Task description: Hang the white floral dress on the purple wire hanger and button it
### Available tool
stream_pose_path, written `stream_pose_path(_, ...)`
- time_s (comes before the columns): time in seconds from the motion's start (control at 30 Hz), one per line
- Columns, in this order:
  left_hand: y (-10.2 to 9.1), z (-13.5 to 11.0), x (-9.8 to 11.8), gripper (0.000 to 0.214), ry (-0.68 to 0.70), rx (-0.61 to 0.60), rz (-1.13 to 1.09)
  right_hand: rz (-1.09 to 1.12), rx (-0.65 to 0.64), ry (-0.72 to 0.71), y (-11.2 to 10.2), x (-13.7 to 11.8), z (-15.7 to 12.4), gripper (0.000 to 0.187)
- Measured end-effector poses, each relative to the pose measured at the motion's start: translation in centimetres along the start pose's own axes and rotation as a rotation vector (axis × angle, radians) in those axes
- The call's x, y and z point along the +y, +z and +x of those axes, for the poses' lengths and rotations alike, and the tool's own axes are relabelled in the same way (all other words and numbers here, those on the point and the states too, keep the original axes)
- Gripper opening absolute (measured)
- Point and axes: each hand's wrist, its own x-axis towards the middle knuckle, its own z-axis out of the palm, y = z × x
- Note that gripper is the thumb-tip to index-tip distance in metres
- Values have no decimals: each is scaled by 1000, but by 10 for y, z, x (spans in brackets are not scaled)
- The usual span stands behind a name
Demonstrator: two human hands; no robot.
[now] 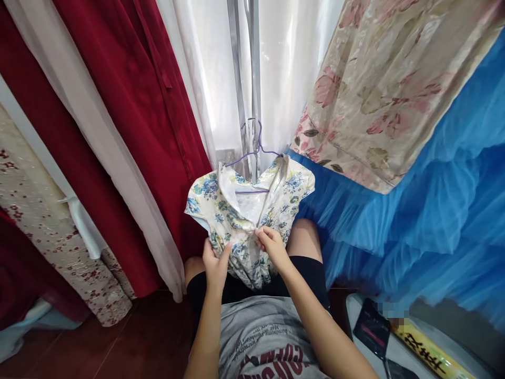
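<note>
A white blouse (pixel 240 223) with a blue and green floral print hangs on a thin purple hanger (pixel 260 145), its lower part bunched over my lap. My left hand (pixel 215 263) grips the blouse's left side, the thumb lying on the front and the fingers along the edge. Near the bottom of the V-shaped neckline, my right hand (pixel 272 245) pinches the fabric between thumb and fingers. Whatever small detail may lie within that pinch is hidden.
Red curtain-like fabric (pixel 130 105) hangs on the left. To the right are a beige floral cloth (pixel 366 105) and ruffled blue tulle (pixel 434 210). A metal pole (pixel 252 68) stands ahead. A dark phone-like object (pixel 371 329) and a yellow package (pixel 430 350) lie at lower right.
</note>
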Motion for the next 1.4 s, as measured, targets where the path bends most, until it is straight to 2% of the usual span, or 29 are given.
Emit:
stream_pose_path(0.03,1,-3,-4,57,121,140,74,25,-1,28,-2,1,-3,33)
stream_pose_path(0.07,6,-8,-9,56,238,228,145,37,-6,47,-5,2,-6,33)
stream_pose_path(0.1,12,-15,-14,52,329,239,206,47,-14,66,-7,2,-9,32)
stream_pose_path(0.13,21,-22,-18,48,386,168,250,49,-28,80,-9,2,-11,31)
stream_pose_path(0.17,31,-29,-22,45,405,35,267,43,-48,88,-11,1,-13,29)
stream_pose_path(0.23,53,-40,-26,39,358,-219,232,15,-97,93,-12,-3,-17,27)
stream_pose_path(0.27,62,-43,-26,35,322,-276,205,-4,-125,93,-13,-6,-19,26)
stream_pose_path(0.37,76,-43,-18,6,305,-294,168,-45,-170,99,-16,-16,-25,27)
stream_pose_path(0.53,68,-44,-4,18,449,-369,143,8,-69,111,-30,-40,-25,34)
stream_pose_path(0.67,66,-50,-5,20,483,-444,110,108,-6,67,-39,-75,10,36)
stream_pose_path(0.73,68,-51,-7,21,505,-466,102,128,-3,1,-39,-102,38,32)
stream_pose_path(0.87,69,-56,-12,21,485,-489,114,155,-43,20,-32,-158,91,21)
stream_pose_path(0.93,67,-61,-17,22,437,-513,133,151,-45,14,-25,-176,106,19)
stream_pose_path(1.03,64,-61,-20,18,412,-556,177,74,-43,-60,-16,-183,107,21)
stream_pose_path(1.1,63,-48,-13,12,471,-565,214,-17,-25,-159,-13,-178,100,20)
stream_pose_path(1.17,66,-21,8,5,557,-532,225,-89,-12,-237,-13,-170,92,21)
stream_pose_path(1.3,84,63,81,20,680,-315,164,-130,-25,-311,-15,-160,81,24)
stream_pose_path(1.33,89,84,100,26,704,-328,164,-145,-29,-325,-16,-160,79,25)
stream_pose_path(1.4,101,118,133,29,765,-437,226,-187,-33,-352,-18,-162,77,26)
